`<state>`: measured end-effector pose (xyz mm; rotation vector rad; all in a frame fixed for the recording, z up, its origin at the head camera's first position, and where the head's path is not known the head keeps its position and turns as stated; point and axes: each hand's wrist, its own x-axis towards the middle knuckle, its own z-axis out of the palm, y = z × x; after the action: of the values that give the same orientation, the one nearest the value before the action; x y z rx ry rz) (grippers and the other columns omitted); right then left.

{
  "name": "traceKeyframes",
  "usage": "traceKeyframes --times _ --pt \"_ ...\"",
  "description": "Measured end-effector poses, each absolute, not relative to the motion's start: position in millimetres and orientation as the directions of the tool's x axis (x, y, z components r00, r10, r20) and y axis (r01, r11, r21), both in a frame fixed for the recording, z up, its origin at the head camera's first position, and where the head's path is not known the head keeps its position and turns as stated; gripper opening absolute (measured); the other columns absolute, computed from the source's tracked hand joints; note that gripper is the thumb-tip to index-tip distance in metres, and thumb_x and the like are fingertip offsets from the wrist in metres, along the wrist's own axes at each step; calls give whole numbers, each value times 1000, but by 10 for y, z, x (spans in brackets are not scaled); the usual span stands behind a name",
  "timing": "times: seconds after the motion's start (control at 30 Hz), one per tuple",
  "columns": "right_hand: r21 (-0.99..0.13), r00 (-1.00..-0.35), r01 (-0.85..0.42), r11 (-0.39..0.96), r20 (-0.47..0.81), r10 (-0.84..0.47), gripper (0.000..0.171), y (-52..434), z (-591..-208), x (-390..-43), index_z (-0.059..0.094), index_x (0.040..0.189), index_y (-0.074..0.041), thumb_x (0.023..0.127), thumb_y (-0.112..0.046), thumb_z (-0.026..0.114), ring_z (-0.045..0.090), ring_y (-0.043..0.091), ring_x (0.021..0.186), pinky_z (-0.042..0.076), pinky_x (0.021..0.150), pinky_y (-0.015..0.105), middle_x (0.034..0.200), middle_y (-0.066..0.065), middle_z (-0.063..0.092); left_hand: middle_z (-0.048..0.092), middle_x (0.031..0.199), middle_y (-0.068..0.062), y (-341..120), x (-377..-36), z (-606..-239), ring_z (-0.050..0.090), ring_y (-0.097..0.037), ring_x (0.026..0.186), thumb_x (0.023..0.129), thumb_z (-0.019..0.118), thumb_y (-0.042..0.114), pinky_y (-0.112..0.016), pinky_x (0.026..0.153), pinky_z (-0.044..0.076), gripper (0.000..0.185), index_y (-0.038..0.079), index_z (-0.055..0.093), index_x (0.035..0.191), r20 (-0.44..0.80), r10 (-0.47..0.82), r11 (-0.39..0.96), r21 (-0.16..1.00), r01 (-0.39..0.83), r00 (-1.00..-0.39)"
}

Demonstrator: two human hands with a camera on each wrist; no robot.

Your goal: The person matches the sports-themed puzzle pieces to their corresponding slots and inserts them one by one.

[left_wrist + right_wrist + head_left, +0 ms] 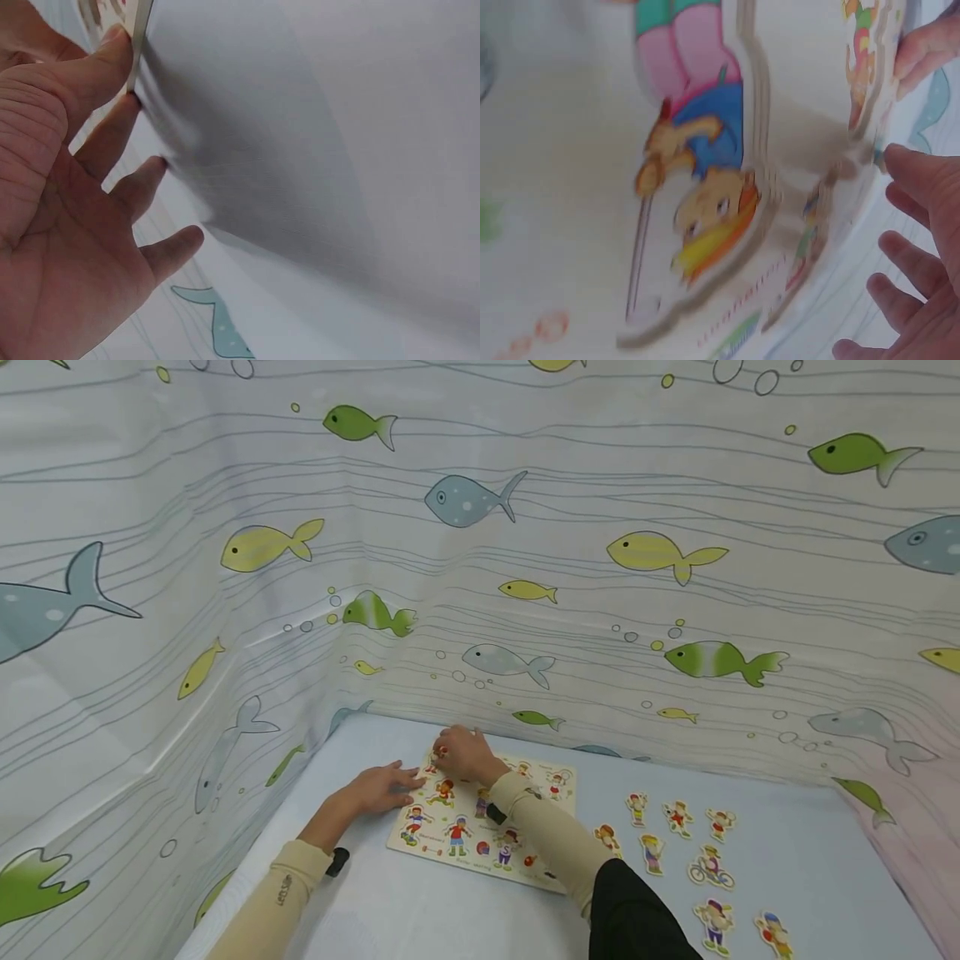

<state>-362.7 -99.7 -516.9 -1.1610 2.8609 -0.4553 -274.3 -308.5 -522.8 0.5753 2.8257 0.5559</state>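
Two hands: left hand [382,787] flat, fingers straight, on puzzle board's [480,852] left edge; right hand [463,753] grip curled at far edge, closure unclear.
Tabletop [810,860]: pale blue, fish curtain [480,568] around.
Loose pieces [678,818]: right of board.

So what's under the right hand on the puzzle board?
The right hand covers the board's far-left corner; a small red bit peeks out beside its fingers. Anything beneath is hidden.

Right hand [467,753] covers the puzzle board's [480,827] far corner; whatever sits under its fingers can't be made out. Right forearm hides several board figures. Right wrist view blurred. Loose cut-out figures [711,867] too small for detail.
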Motion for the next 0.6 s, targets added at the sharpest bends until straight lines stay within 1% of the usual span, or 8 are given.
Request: traceKeyframes --times 0.1,0.2,0.4,0.6 --pt "-256 -722 -683 684 100 -684 26 -952 -5127 -3626 71 119 -19 97 -32 65 43 23 135 25 110 65 133 0 59 50 147 -8 -3103 -2752 -5220 32 -49 138 93 68 24 -65 108 29 41 14 64 133 -125 418 852 399 341 -900" --pt "-215 -710 -701 680 120 -694 30 -898 -5089 -3623 69 123 -21 96 -35 65 39 24 138 26 111 63 141 1 55 49 147 -7 -3121 -2761 -5219 32 -49 138 94 68 26 -66 107 29 41 14 64 133 -130 417 856 387 341 -899" --pt "-179 -672 -740 648 161 -723 32 -761 -4949 -3541 69 124 -20 96 -36 65 36 28 141 24 112 62 144 3 52 49 147 -8 -3108 -2763 -5218 31 -49 139 94 67 27 -67 107 28 41 14 64 133 -137 420 854 396 339 -897" --pt "-104 -614 -788 607 196 -765 32 -589 -4869 -3413 68 124 -23 96 -38 65 33 25 143 25 113 60 146 1 50 50 146 -10 -3097 -2743 -5205 31 -51 138 94 67 25 -68 106 28 41 12 64 132 -132 424 849 402 343 -896"
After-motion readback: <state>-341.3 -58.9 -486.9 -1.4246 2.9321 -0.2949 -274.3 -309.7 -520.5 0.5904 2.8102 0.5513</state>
